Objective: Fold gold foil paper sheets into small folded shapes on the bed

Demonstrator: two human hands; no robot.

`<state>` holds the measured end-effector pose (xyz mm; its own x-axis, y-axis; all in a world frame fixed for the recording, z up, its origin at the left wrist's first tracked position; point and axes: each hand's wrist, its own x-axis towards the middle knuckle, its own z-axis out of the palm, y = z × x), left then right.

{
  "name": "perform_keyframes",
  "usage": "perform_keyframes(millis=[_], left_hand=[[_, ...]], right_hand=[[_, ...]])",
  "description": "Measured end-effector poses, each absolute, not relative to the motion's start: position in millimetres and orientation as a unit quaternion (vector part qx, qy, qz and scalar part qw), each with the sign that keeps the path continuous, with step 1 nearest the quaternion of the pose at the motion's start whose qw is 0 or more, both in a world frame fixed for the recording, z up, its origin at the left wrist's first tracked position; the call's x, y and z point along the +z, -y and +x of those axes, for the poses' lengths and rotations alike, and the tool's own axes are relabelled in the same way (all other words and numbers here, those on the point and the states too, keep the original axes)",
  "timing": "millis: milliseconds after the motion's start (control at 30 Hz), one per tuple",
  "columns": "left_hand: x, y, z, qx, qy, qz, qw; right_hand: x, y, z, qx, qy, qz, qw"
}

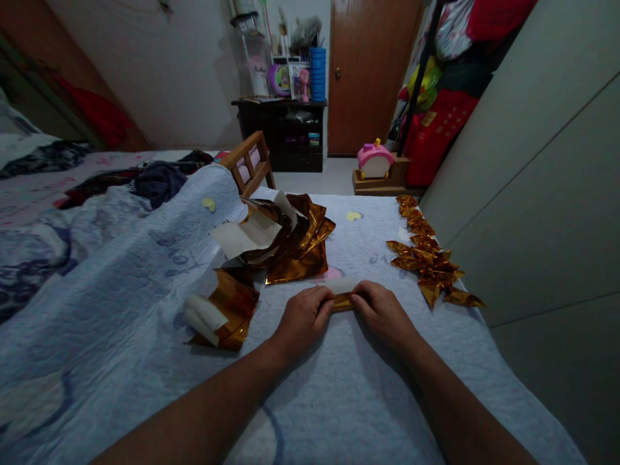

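Between my two hands is a sheet of gold foil paper (343,301), rolled or folded into a narrow strip, with a pale part of it showing behind. My left hand (306,315) pinches its left end, thumb and fingers together. At the right end my right hand (382,314) grips it the same way. A fanned stack of gold foil sheets (305,261) with white backs lies beyond my left hand. Nearer on the left are a few curled gold sheets (237,310). Folded gold foil pieces (433,265) with pointed ends lie in a heap to the right.
A pale blue quilted cover (310,400) lies under everything. Grey cabinet panels (542,213) rise close on the right. A wooden bed rail (264,161), a pink toy (375,160) and a dark shelf unit (281,132) stand beyond. Rumpled clothes (159,184) lie at left.
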<state>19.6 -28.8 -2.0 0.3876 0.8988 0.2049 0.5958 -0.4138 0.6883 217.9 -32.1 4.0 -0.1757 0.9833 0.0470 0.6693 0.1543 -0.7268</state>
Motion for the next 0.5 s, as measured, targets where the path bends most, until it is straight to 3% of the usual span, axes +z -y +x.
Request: perform_keyframes(millis=[500], left_hand=[[-4.6,28.9,20.1,0.291,-0.457,0.795,0.273]], right_hand=[[-2.0,31.2,215.6,0.222,0.723,-0.606,0.248]])
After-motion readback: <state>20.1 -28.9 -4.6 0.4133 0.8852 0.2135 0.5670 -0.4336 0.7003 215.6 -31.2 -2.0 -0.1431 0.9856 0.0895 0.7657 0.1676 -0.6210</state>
